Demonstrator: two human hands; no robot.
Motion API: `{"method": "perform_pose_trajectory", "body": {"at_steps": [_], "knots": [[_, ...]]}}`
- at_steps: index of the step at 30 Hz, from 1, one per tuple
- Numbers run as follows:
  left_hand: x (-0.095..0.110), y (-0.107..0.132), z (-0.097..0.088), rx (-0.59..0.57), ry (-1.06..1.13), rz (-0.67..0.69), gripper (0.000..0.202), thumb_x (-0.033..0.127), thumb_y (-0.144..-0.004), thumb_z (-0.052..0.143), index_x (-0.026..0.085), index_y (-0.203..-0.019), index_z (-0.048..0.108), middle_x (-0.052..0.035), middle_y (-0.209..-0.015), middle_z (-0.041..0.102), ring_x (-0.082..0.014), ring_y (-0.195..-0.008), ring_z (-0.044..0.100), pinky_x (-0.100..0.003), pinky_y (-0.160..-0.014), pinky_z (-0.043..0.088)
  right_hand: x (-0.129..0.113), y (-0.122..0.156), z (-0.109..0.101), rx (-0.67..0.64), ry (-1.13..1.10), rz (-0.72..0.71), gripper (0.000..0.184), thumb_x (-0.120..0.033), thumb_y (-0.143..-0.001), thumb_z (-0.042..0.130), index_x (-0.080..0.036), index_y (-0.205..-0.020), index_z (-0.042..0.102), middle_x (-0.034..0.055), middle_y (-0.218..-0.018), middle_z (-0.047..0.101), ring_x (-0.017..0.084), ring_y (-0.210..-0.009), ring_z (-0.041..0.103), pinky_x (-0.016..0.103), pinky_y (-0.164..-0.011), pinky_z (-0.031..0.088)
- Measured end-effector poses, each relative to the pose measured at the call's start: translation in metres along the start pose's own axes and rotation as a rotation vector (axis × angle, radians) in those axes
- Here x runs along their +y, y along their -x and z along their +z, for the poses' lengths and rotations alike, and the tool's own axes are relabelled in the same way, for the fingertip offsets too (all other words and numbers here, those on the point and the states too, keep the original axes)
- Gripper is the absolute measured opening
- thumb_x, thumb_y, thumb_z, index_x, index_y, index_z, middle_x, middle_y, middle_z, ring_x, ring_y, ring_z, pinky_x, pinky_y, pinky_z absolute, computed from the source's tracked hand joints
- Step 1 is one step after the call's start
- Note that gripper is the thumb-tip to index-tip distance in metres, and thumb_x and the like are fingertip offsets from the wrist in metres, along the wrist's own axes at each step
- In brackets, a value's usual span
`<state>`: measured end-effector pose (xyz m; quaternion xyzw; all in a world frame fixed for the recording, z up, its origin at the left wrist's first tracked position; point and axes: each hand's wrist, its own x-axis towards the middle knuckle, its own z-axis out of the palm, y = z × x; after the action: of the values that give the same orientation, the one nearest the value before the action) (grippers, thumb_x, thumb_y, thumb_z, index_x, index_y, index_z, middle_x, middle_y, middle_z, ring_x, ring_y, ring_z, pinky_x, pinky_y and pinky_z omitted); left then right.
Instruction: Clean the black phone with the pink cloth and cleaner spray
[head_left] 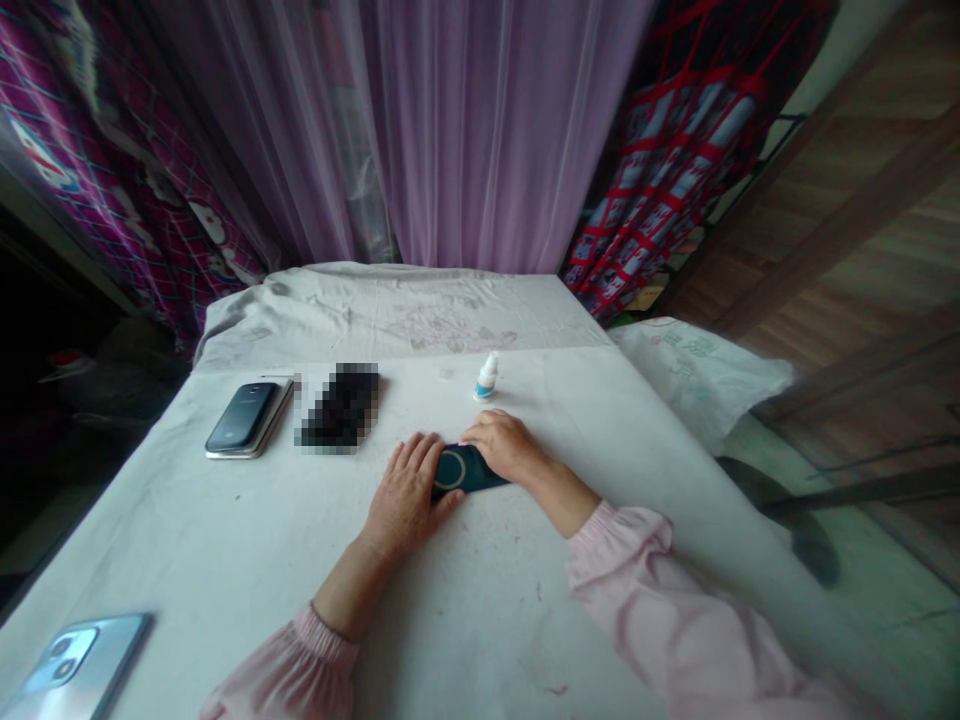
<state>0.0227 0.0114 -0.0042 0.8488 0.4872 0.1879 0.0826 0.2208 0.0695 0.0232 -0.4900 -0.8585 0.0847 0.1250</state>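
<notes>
The left hand [409, 495] lay flat on the table [637, 480], its fingers [421, 455] stretched open over the left end of a dark case [466, 470]. The right hand [508, 447] covered the case's right end with fingers bent, and whether they gripped or only pressed could not be told. A bottle [487, 377] stood just beyond the right fingers, and a phone [244, 418] lay well left of the left fingers.
</notes>
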Motion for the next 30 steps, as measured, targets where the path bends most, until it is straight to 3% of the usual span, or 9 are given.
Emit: {"method": "perform_pose_trajectory", "body": {"at_steps": [5, 8, 14, 18, 21, 30], "knots": [[0.000, 0.000, 0.000, -0.004, -0.004, 0.006, 0.062, 0.053, -0.088, 0.052, 0.014, -0.136, 0.044, -0.0167, -0.142, 0.048, -0.0362, -0.136, 0.036, -0.056, -0.111, 0.029, 0.037, 0.027, -0.010, -0.005, -0.024, 0.134, 0.021, -0.016, -0.088, 0.058, -0.024, -0.091, 0.077, 0.0040, -0.092, 0.071, 0.016, -0.089, 0.061, 0.026, -0.082, 0.044], [0.000, 0.000, 0.000, -0.001, -0.007, -0.002, 0.062, 0.053, -0.087, 0.054, 0.015, -0.136, 0.045, -0.0170, -0.142, 0.046, -0.0368, -0.136, 0.035, -0.057, -0.111, 0.029, 0.043, 0.030, -0.012, -0.009, -0.024, 0.158, 0.021, -0.015, -0.087, 0.058, -0.024, -0.092, 0.077, 0.0040, -0.093, 0.071, 0.016, -0.090, 0.062, 0.026, -0.082, 0.044], [0.002, 0.000, -0.001, 0.028, 0.020, 0.015, 0.059, 0.051, -0.087, 0.054, 0.017, -0.134, 0.045, -0.0149, -0.133, 0.053, -0.0325, -0.129, 0.044, -0.056, -0.111, 0.029, 0.014, -0.005, -0.012, -0.152, -0.016, 0.009, 0.023, -0.014, -0.086, 0.058, -0.024, -0.090, 0.078, 0.0058, -0.091, 0.072, 0.019, -0.092, 0.062, 0.027, -0.081, 0.043], [-0.001, 0.001, 0.001, 0.030, -0.005, 0.028, 0.063, 0.053, -0.089, 0.050, 0.012, -0.137, 0.041, -0.0176, -0.137, 0.051, -0.0336, -0.132, 0.041, -0.055, -0.111, 0.030, -0.010, -0.027, -0.005, -0.172, -0.046, -0.049, 0.020, -0.017, -0.086, 0.061, -0.028, -0.091, 0.077, 0.0021, -0.090, 0.072, 0.015, -0.088, 0.063, 0.023, -0.080, 0.043], [-0.003, 0.001, 0.004, 0.030, -0.028, 0.026, 0.067, 0.056, -0.090, 0.048, 0.010, -0.138, 0.040, -0.0191, -0.139, 0.050, -0.0347, -0.133, 0.040, -0.055, -0.111, 0.030, -0.013, -0.030, -0.002, -0.169, -0.059, -0.052, 0.021, -0.018, -0.086, 0.061, -0.029, -0.094, 0.077, 0.0014, -0.092, 0.073, 0.014, -0.089, 0.064, 0.022, -0.081, 0.043], [-0.003, 0.000, 0.004, 0.042, 0.000, 0.026, 0.065, 0.057, -0.089, 0.049, 0.014, -0.138, 0.042, -0.0178, -0.140, 0.050, -0.0337, -0.133, 0.042, -0.055, -0.110, 0.031, 0.042, 0.025, -0.027, -0.115, -0.052, 0.126, 0.022, -0.015, -0.085, 0.058, -0.026, -0.092, 0.076, 0.0020, -0.094, 0.073, 0.016, -0.088, 0.065, 0.025, -0.079, 0.046]]}}
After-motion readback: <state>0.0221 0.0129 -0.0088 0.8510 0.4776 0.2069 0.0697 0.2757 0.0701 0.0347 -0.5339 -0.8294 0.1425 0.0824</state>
